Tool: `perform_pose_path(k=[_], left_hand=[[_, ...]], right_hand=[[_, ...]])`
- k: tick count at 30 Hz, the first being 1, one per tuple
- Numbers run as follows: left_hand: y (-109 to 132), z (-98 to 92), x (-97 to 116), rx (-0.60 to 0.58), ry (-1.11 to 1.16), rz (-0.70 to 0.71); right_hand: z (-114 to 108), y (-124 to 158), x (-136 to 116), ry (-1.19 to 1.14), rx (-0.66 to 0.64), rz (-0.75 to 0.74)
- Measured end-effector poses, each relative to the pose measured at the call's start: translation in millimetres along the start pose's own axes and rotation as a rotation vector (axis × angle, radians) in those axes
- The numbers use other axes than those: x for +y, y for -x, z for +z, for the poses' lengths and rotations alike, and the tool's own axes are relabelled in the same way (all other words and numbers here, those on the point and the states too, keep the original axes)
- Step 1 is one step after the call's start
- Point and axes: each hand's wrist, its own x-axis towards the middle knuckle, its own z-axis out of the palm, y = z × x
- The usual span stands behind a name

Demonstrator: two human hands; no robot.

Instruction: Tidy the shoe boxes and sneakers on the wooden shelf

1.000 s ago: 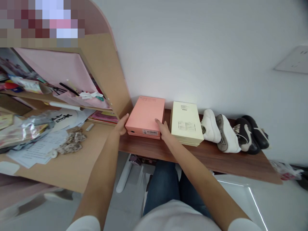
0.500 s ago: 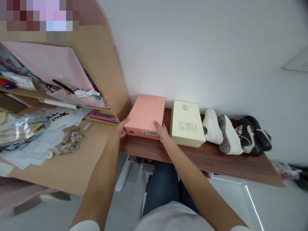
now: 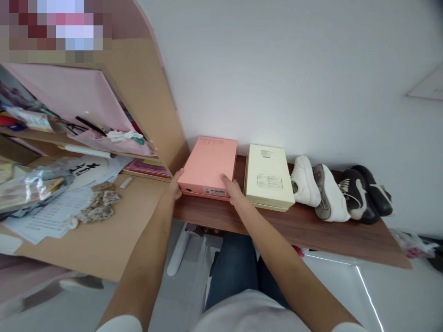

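Same hold as a moment ago: the left hand (image 3: 175, 186) presses flat against the salmon-pink box (image 3: 207, 165) at seven o'clock, the right hand (image 3: 231, 189) clamps five o'clock, and the cream box (image 3: 268, 177) sits just beside at three!

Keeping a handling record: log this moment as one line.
left hand: touching pink box | right hand: touching pink box | beside: cream box

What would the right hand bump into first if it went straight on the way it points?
The pink box. The right hand already seems to touch its front edge, with fingertips on the box, though depth is a little hard to judge from this view.
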Motion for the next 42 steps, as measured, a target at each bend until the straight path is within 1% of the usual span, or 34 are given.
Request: perform_pose_path(k=[3, 8, 10, 13, 15, 17, 19, 23, 25, 28, 31, 35, 37, 39, 42], left_hand=[[3, 4.6, 0, 0.011, 0.006, 0.027], [8, 8.6, 9, 0.011, -0.032, 0.027], [8, 5.9, 16, 0.025, -0.064, -0.022], [8, -3.0, 30, 0.076, -0.105, -0.142], [10, -9.2, 39, 0.096, -0.118, -0.169], [16, -12.6, 48, 0.086, -0.111, -0.14], [24, -11.1, 56, 0.071, -0.091, -0.088], [40, 5.1, 69, 0.055, -0.071, 0.017], [46, 16.5, 72, 0.046, -0.082, 0.067], [55, 34.6, 72, 0.03, -0.127, 0.141], [63, 52.0, 69, 0.006, -0.159, 0.199], [73, 70.1, 68, -0.069, -0.15, 0.223], [76, 75.1, 66, -0.096, -0.119, 0.209], [77, 77.1, 62, -0.111, -0.07, 0.183], [77, 73.9, 50, -0.132, 0.009, 0.148]], right_hand=[[0, 4, -5, -0.026, 0.026, 0.039], [-4, 15, -10, -0.103, -0.023, -0.001], [-5, 20, -8, -0.165, -0.059, -0.008], [-4, 29, -2, -0.261, -0.112, -0.038], [-3, 33, 3, -0.29, -0.141, -0.052], [-1, 37, 7, -0.278, -0.165, -0.054], [0, 37, 8, -0.209, -0.158, -0.087], [1, 33, -1, 0.044, -0.016, -0.186], [3, 30, -9, 0.139, 0.014, -0.192], [7, 28, -25, 0.201, -0.042, -0.214], [12, 31, -43, 0.203, -0.102, -0.251], [17, 42, -70, 0.192, -0.14, -0.268], [18, 46, -78, 0.178, -0.143, -0.275], [18, 49, -81, 0.157, -0.144, -0.284], [16, 49, -79, 0.118, -0.154, -0.287]])
